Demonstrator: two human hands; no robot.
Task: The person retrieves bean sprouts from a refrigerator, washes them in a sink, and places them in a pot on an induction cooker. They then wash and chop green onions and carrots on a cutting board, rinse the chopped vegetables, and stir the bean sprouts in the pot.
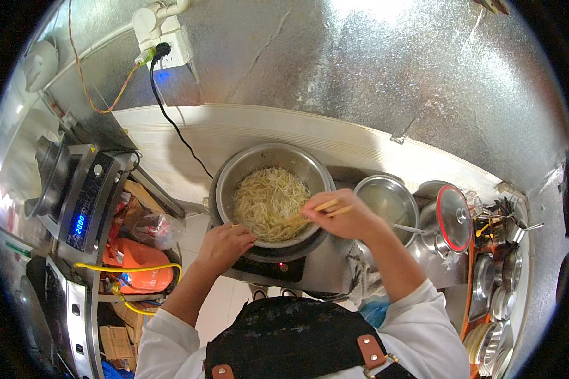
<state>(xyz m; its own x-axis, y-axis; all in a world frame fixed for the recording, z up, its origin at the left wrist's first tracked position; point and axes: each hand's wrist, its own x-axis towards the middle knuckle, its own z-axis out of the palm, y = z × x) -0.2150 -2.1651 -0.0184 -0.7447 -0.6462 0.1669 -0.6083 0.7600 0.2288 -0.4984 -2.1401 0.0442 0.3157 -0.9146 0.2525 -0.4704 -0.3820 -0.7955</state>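
In front of me a wide stainless steel basin [268, 155] holds a heap of pale, thin strands that look like bean sprouts [271, 196]. My left hand [228, 244] grips the basin's near-left rim, fingers over the edge. Held in my right hand [342, 214] is a pair of wooden chopsticks [326, 205], slanting down to the left over the near-right rim. Their tips reach into the strands and are hard to make out there. Beneath the basin is a dark, round pan or base [270, 256] on a black induction cooker [270, 269] with a red light lit.
To the right stand a steel pot of cloudy liquid [384, 201] with a ladle handle and a red-rimmed lidded pot [455, 218]. A cloth [360, 275] hangs at the counter edge. An orange gas cylinder [144, 267] is at left, below another cooker [87, 203]. A black power cord [170, 121] runs behind.
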